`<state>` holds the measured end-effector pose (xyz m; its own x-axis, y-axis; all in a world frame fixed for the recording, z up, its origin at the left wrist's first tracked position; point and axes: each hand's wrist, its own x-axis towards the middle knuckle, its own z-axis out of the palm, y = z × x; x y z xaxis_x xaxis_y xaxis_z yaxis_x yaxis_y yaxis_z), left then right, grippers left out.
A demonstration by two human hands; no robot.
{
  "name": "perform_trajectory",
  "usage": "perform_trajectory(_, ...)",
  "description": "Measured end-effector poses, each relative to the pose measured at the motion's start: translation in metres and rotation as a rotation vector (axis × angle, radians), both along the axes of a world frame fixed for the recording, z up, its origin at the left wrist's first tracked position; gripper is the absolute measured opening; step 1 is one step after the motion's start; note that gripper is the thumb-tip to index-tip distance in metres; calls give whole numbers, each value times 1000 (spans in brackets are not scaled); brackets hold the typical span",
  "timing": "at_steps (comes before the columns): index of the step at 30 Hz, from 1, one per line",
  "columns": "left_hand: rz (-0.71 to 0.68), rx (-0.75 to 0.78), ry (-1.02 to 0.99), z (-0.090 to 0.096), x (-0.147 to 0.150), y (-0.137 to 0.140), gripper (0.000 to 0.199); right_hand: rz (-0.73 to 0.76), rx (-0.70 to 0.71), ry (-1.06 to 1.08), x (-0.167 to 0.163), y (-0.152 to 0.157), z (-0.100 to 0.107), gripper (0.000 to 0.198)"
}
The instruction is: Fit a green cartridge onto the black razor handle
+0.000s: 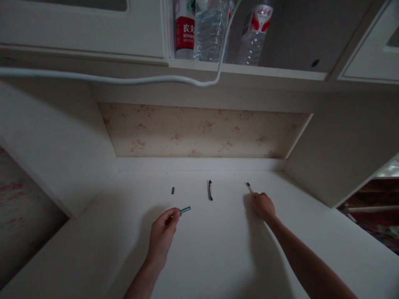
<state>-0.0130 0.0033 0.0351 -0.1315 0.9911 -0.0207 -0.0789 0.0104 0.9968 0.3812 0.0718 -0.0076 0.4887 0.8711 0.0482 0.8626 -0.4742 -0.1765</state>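
Left hand (162, 232) closed around a teal pen barrel (184, 209), grip narrow at the near end, far end jutting out past the fingertips, low over the white worktop (218, 249). Right hand (263, 205) closed likewise on a thin pale stick (248, 187), tip pointing away toward the back wall; whether a refill or a small brush, too small to tell. Both pieces judged light, stiff and slim; smooth plastic, likely slippery, so best pinched near the middle between thumb and forefinger rather than at the very end. The thin stick judged easy to bend or snap under a hard squeeze.

Further out, a small teal cap (172, 190) lying alone on the worktop, beyond the left hand and apart from it. Between the two hands, a black curved clip (210, 190), lying lengthwise, touching neither. Nothing standing between the hands and these loose parts.

Behind, a floral back panel (199, 131) set in the recess. Overhead, a white cable (124, 79) sagging across the cabinet front, and clear water bottles (208, 29) on an open shelf (249, 68), all well apart from the hands
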Motion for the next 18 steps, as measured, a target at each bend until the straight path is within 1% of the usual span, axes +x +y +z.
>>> perform_trajectory(5,-16,-5,16,-1,0,0,47,11,21,-18,-2,-2,2,36)
perform_trajectory(8,-10,1,35,0,0,0,49,28,75,-40,-6,-7,6,37)
perform_trajectory(11,-21,0,52,2,1,0,50,79,149,-55,-15,-11,15,40)
perform_trajectory(14,-37,-3,60,2,3,-1,48,183,224,-26,-37,-15,26,37)
perform_trajectory(16,-45,-11,63,1,4,-1,47,288,259,16,-63,-22,35,34)
perform_trajectory(18,-59,-20,52,-1,5,-1,46,424,281,66,-96,-35,45,31)
